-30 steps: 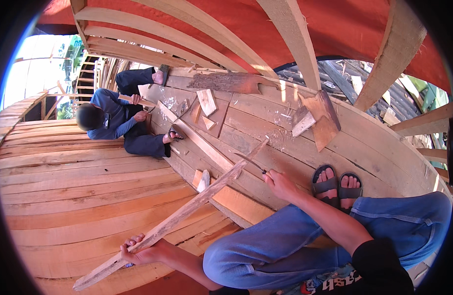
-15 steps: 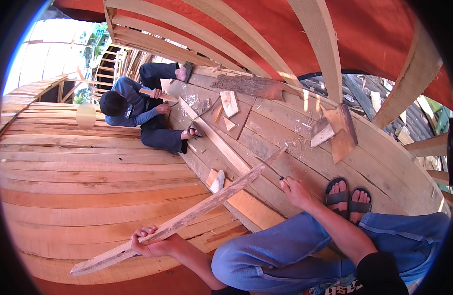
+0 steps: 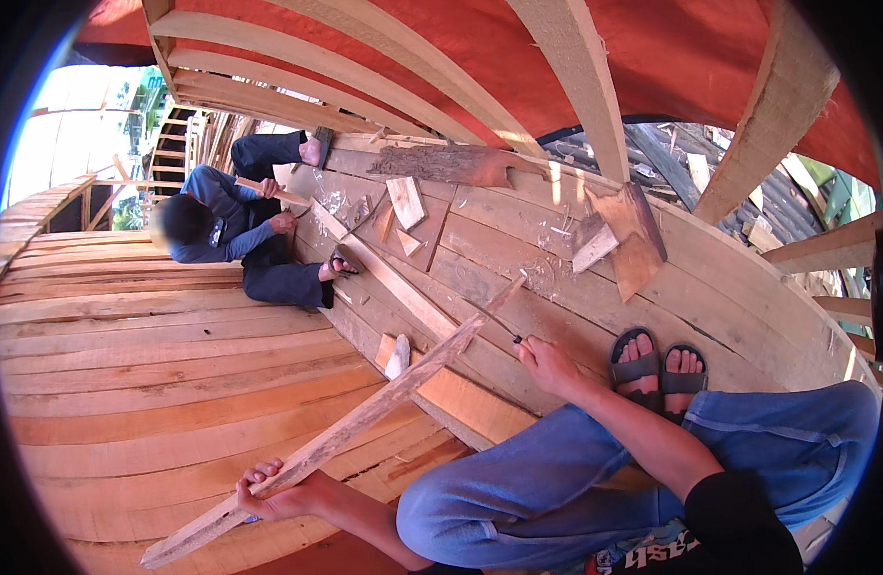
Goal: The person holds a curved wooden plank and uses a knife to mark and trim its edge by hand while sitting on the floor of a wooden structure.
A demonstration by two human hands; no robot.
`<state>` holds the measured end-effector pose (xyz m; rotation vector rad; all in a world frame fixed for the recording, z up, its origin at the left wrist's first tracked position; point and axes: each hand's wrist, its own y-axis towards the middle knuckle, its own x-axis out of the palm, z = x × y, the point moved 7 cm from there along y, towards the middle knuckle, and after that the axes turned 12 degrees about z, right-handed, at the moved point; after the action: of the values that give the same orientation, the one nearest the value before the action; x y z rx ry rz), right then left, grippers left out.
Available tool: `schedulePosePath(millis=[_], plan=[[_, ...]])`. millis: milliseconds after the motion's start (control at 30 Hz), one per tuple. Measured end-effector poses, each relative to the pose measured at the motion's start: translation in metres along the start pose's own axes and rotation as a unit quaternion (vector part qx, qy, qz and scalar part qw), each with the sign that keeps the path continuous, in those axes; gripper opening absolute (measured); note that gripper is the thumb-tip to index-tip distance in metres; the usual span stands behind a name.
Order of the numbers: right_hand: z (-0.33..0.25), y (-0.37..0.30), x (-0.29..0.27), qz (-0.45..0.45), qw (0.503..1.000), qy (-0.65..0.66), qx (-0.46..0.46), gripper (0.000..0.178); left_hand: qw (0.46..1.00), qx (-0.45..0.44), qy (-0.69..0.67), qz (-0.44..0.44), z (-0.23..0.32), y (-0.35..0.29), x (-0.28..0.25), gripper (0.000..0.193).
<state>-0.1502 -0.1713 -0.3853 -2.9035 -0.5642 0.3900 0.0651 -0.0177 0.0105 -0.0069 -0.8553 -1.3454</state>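
My left hand [image 3: 280, 491] is wrapped around a long, rough-edged wooden strip [image 3: 370, 410] near its lower end. The strip slants up and to the right over the planks to a narrow tip. My right hand [image 3: 549, 366] is closed on the dark handle of a thin knife [image 3: 495, 325]. Its blade points up and left and meets, or passes just over, the strip near its far end; I cannot tell whether it cuts in. Small pale shavings [image 3: 563, 285] lie on the planks beyond the tip.
Facing me at the left, another person [image 3: 226, 225] sits holding a piece of wood over a long batten [image 3: 403, 285]. Offcuts [image 3: 406, 201], a bark slab [image 3: 451, 165] and a brown block [image 3: 630, 240] lie on the plank deck [image 3: 518, 225]. Curved ribs [image 3: 580, 81] rise along the far side.
The whole view has shifted, so the scene sits farther left in the picture. Both hands keep their grips, and the knife stays near the strip's far end.
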Motion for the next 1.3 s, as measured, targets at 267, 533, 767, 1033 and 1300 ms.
schedulePosePath(millis=[267, 533, 767, 1033, 1300], plan=[[0.003, 0.015, -0.005, 0.024, 1.000, 0.010, -0.001, 0.038, 1.000, 0.001, -0.022, -0.013, -0.002, 0.005, -0.001, 0.018], [0.001, 0.007, 0.005, 0.009, 0.999, 0.014, 0.032, 0.040, 1.000, 0.006, -0.001, 0.008, -0.003, 0.005, -0.002, 0.021], [-0.012, -0.002, 0.007, 0.024, 0.999, 0.021, 0.016, 0.038, 1.000, -0.001, -0.001, 0.008, 0.002, -0.004, 0.003, 0.020], [-0.007, 0.001, 0.008, 0.006, 0.999, -0.020, 0.036, 0.039, 1.000, 0.002, 0.005, 0.004, -0.004, 0.007, -0.002, 0.021], [-0.012, -0.005, 0.006, 0.028, 0.999, 0.022, -0.036, 0.040, 1.000, -0.001, 0.013, 0.012, -0.012, 0.001, -0.009, 0.021]])
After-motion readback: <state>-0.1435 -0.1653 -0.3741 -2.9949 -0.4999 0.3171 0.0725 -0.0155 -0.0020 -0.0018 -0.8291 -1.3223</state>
